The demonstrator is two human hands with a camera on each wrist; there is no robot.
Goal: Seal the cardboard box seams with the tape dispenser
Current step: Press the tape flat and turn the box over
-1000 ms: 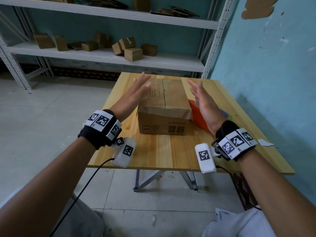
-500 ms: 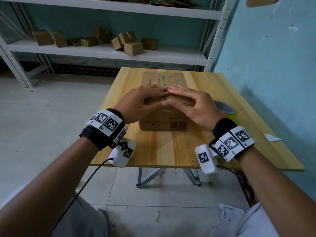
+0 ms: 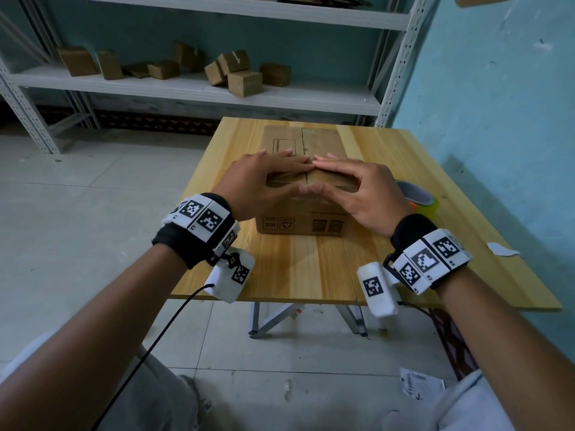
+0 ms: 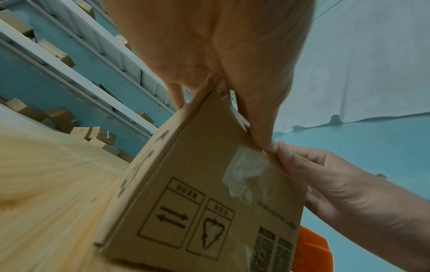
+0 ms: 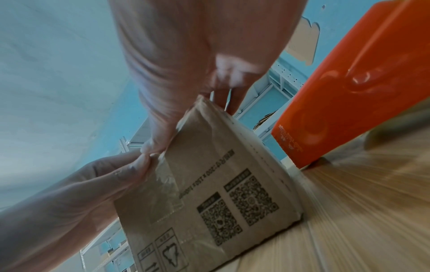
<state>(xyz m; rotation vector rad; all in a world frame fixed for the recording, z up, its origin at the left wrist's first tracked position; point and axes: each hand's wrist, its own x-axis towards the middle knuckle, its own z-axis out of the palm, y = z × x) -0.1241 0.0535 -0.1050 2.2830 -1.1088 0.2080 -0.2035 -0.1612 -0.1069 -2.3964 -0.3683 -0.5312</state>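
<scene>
A brown cardboard box (image 3: pixel 298 227) stands in the middle of the wooden table (image 3: pixel 311 275). My left hand (image 3: pixel 273 169) and right hand (image 3: pixel 351 181) lie flat on its top flaps. The fingertips meet over the centre seam, and the thumbs touch each other at the near top edge. The wrist views show the box front (image 4: pixel 197 202) (image 5: pixel 221 193) with a patch of clear tape (image 4: pixel 246 174) under the thumbs. The orange tape dispenser (image 3: pixel 420 200) with its roll stands just right of the box, partly hidden by my right hand, and shows large in the right wrist view (image 5: pixel 349 92).
A metal shelf (image 3: pixel 186 91) with several small cardboard boxes stands behind the table. The blue wall (image 3: pixel 497 119) runs close along the right side. A scrap of white paper (image 3: pixel 501 248) lies near the table's right edge.
A second ago both hands hovered open beside the box, whose near flap stood raised. They came down onto the top and pressed the flaps flat; the thumbs have since closed together.
</scene>
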